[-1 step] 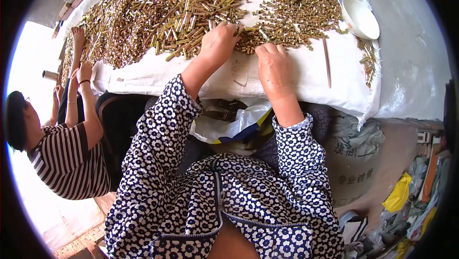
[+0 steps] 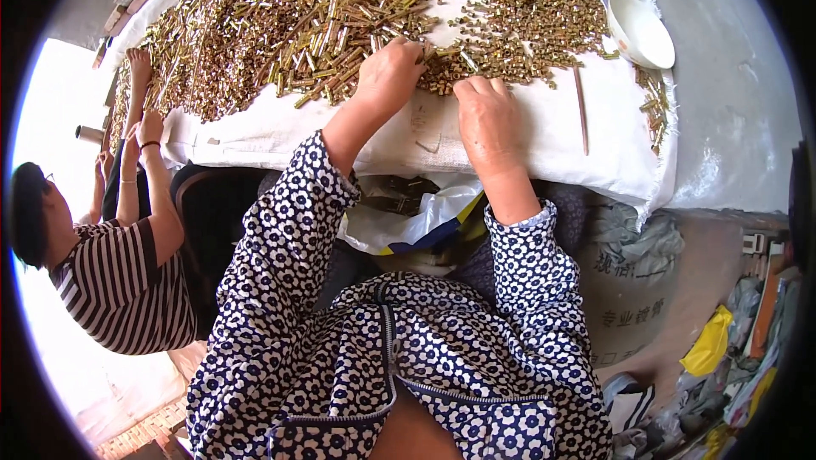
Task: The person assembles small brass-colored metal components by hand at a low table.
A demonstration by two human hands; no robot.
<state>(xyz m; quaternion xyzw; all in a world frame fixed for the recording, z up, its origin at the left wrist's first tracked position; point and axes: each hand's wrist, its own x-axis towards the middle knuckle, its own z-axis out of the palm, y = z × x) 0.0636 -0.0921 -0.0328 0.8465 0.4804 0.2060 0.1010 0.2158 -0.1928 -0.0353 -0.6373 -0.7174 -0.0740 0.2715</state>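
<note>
My left hand (image 2: 391, 78) is at the near edge of the heap, fingers bent and closed over the small metal pieces. Its fingertips are mostly hidden behind the knuckles, so I cannot make out what they hold. A little to the right and nearer me, my right hand (image 2: 491, 120) has its fingers curled down beside a cluster of short brass-coloured tube pieces (image 2: 440, 78). What lies in those fingers is hidden too. Longer brass-coloured metal tubes (image 2: 331, 48) spread left of my left hand, while short pieces (image 2: 544, 18) lie beyond my right hand.
White cloth (image 2: 544, 133) covers the table. On it are a thin brown stick (image 2: 581, 112) and a white bowl (image 2: 642, 31) at the right. A plastic bag (image 2: 425, 222) hangs below the near edge. Another person in a striped shirt (image 2: 127, 290) works at the left.
</note>
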